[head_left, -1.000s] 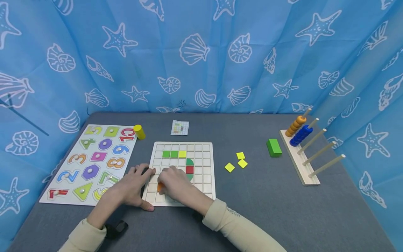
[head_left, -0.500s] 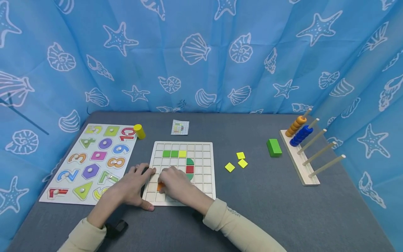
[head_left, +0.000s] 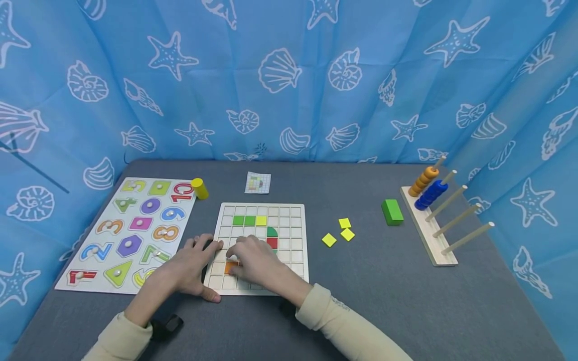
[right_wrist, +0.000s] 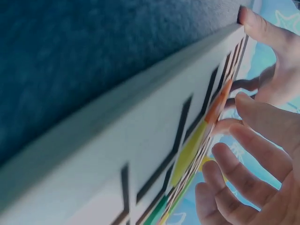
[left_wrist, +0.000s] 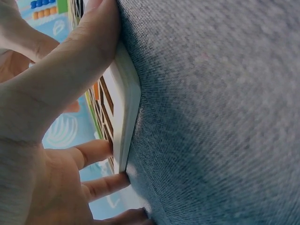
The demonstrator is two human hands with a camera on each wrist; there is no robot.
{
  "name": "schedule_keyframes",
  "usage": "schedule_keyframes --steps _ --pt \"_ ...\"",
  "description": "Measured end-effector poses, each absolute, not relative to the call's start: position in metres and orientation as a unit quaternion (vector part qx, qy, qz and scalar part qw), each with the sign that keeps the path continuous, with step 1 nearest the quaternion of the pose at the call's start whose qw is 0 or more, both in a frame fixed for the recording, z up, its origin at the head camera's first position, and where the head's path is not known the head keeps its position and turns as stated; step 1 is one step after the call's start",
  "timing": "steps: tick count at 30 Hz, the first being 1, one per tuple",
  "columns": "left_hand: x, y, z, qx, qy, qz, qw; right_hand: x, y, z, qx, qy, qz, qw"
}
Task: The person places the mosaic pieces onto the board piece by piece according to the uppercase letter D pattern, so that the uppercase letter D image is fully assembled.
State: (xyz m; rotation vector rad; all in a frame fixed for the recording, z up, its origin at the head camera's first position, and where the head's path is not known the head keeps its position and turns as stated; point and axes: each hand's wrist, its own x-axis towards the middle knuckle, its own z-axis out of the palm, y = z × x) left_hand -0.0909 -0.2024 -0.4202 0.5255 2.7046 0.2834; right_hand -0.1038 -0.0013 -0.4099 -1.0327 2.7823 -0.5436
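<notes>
A white gridded board (head_left: 295, 256) lies flat on the grey table. My left hand (head_left: 187, 268) braces its near left corner, thumb along the front edge and fingers spread at the left side. Over the lower left squares hovers my right hand (head_left: 258, 260), thumb and fingers apart, beside an orange tile (head_left: 229, 269) that sits in the grid. In the right wrist view a yellow tile (right_wrist: 190, 150) borders the orange one. Two green tiles (head_left: 244, 220) and a yellow tile (head_left: 261, 220) form an upper row; a red tile (head_left: 272, 242) lies below a green quarter-round piece (head_left: 272, 231).
Three loose yellow tiles (head_left: 329, 240) lie right of the board. Farther right are a green block (head_left: 392, 212) and a peg stand (head_left: 435, 240) with beads. A number puzzle (head_left: 101, 228) and yellow cylinder (head_left: 199, 188) stand left; a pattern card (head_left: 258, 183) lies behind.
My right hand has let go of the orange tile and shifted slightly right, its thumb and fingers parting. More of the tile shows. My left hand stays at the board's corner.
</notes>
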Motion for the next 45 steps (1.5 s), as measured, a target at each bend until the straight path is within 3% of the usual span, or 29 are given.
schedule_keyframes --steps 28,45 --pt "-0.089 -0.201 -0.419 0.174 0.962 0.084 0.194 -0.124 0.089 -0.406 -0.231 0.936 -0.259 0.058" --pt "-0.090 -0.200 -0.419 0.172 0.961 0.085 0.199 -0.124 0.169 -0.416 -0.143 0.968 -0.199 0.050"
